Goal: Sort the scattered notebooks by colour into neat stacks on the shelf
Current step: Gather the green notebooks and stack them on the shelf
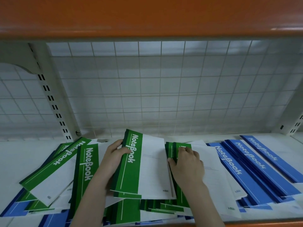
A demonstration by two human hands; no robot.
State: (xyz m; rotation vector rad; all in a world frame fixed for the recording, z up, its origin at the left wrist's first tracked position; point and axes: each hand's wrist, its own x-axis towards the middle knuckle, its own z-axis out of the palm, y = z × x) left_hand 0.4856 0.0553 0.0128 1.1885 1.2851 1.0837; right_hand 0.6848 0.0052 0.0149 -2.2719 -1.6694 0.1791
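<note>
Green-and-white notebooks marked "NoteBook" lie scattered over the left and middle of the white shelf [19,154]. My left hand [114,156] grips the spine edge of a small stack of green notebooks [147,164], thumb on the green band, lifting its far end. My right hand [186,164] rests on another green notebook [173,149] just to the right, fingertips curled over its green edge. Blue notebooks [255,166] lie fanned in a row on the right. More blue covers [18,208] peek from under the green pile at the front left.
A white wire grid [147,89] backs the shelf, with slotted uprights [52,99] at left and right. An orange shelf [147,15] hangs overhead. The shelf's orange front lip [262,224] runs along the bottom right.
</note>
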